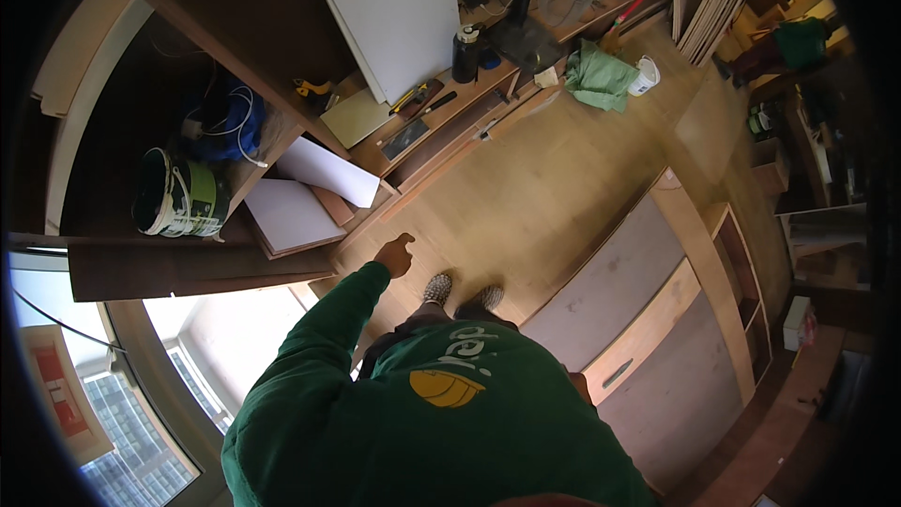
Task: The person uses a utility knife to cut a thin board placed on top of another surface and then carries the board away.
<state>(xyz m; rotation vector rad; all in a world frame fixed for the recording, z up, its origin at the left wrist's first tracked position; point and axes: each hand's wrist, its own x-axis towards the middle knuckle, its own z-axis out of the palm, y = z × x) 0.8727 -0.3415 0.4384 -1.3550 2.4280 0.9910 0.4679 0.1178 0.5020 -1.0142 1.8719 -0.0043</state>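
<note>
At far left, a green-and-black paint bucket (183, 195) stands on a dark wooden shelf. Beside it, white-faced boards (293, 214) lie loosely stacked near the left hand (395, 255), which hangs half-curled above the floor (450, 199), one finger extended, nothing visible in it. Farther right, the right hand (584, 389) barely shows past the green sweatshirt (526, 422), next to a wood-framed grey panel (615, 293); its grip and any contact cannot be told.
</note>
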